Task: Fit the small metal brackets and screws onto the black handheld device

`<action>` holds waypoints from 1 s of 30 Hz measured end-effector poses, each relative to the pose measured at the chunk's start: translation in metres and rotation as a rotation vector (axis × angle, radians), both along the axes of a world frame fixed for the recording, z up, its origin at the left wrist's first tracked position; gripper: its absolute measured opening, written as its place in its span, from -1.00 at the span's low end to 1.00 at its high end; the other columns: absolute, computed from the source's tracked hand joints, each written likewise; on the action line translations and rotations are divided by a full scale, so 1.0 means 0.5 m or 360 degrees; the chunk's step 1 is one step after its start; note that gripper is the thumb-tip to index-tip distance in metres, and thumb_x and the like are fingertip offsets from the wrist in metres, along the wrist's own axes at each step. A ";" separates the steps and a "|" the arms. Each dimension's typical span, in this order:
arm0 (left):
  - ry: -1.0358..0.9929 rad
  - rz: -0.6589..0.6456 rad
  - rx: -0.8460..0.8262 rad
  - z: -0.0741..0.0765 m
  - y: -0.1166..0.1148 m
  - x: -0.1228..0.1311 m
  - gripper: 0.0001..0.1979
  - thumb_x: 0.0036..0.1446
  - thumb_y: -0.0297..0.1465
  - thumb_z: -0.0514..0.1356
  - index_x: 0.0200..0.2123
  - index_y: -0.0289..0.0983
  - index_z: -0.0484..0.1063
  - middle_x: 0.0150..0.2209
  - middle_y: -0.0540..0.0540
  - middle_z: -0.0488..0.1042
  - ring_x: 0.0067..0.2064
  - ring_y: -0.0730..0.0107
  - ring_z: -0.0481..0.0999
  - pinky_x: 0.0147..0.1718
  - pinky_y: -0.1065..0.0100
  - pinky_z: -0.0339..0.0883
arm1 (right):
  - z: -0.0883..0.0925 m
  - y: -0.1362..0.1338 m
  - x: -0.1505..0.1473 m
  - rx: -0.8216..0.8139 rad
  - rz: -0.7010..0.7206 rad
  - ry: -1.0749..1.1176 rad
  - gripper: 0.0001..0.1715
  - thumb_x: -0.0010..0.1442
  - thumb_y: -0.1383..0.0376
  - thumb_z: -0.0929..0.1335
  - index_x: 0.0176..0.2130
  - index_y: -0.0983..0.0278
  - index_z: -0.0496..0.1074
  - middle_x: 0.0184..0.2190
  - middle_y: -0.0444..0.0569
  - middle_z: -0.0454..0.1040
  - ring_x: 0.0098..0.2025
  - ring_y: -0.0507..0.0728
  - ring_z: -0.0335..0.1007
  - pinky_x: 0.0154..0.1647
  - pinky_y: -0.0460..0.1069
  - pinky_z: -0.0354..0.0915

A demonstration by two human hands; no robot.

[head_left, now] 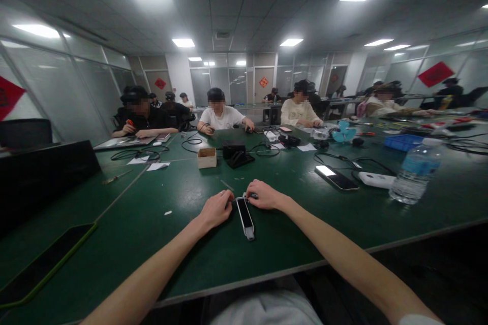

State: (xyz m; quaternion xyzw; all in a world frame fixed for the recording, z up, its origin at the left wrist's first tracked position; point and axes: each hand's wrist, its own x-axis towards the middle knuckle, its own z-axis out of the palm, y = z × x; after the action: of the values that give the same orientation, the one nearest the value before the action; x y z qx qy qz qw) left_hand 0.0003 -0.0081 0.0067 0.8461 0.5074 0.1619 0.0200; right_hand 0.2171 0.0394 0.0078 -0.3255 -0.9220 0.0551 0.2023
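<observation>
A slim, pen-shaped device point(245, 216) with a pale rim and a long black panel lies on the green table, its grey tip toward me. My left hand point(218, 208) rests at the left of its far end, fingers curled together, a ring on one finger. From the other side, my right hand point(262, 194) closes its fingertips at the same far end, around a small grey part point(250, 195) that is mostly covered. What the left fingertips hold, if anything, is hidden.
Beyond my hands stand a small cardboard box point(206, 158) and a black stand point(237, 155). To the right lie a phone point(336, 177), a white power bank point(376, 180) and a water bottle point(415, 171). A green-edged phone point(48, 264) lies left. Several people sit across the table.
</observation>
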 end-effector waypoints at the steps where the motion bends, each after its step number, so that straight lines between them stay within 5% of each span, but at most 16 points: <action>1: 0.0000 -0.0013 0.0000 0.001 -0.001 0.001 -0.82 0.16 -0.47 0.02 -0.16 -0.22 0.29 -0.19 -0.07 0.46 -0.21 0.32 0.48 -0.24 0.36 0.29 | 0.001 -0.002 0.000 -0.0007 -0.0003 0.0005 -0.88 0.10 0.39 0.34 -0.33 0.31 0.50 -0.31 0.02 0.47 -0.20 0.13 0.30 -0.20 -0.02 0.23; 10: 0.0005 -0.0048 0.0010 -0.005 0.000 0.002 -0.82 0.21 -0.42 0.00 -0.13 -0.21 0.28 -0.18 -0.06 0.48 -0.20 0.33 0.49 -0.23 0.36 0.30 | 0.013 -0.001 0.008 0.0019 -0.0012 0.0056 -0.87 0.13 0.34 0.34 -0.28 0.31 0.48 -0.30 0.00 0.48 -0.19 0.13 0.30 -0.15 0.01 0.22; 19: 0.0037 -0.0040 -0.0019 0.000 -0.005 0.000 -0.84 0.22 -0.40 0.00 -0.13 -0.22 0.27 -0.19 -0.06 0.47 -0.23 0.35 0.48 -0.27 0.37 0.30 | 0.036 0.040 0.082 0.0137 -0.0441 -0.0023 -0.81 0.14 0.37 0.28 -0.27 0.31 0.48 -0.27 0.03 0.47 -0.16 0.14 0.31 -0.11 0.02 0.20; 30: 0.0022 -0.0061 -0.0006 -0.006 0.000 -0.004 -0.83 0.21 -0.40 0.00 -0.14 -0.23 0.28 -0.17 -0.07 0.47 -0.20 0.33 0.48 -0.24 0.37 0.30 | 0.037 0.055 0.133 -0.0750 -0.0573 -0.0353 -0.74 -0.03 0.28 0.36 -0.26 0.21 0.52 -0.28 -0.07 0.51 -0.29 0.08 0.40 -0.34 -0.09 0.23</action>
State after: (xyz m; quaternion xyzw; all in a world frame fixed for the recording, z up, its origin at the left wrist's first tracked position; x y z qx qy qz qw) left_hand -0.0018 -0.0083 0.0036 0.8568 0.4914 0.1547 0.0213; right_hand 0.2837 0.0672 0.0265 -0.5254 -0.8279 0.1948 0.0260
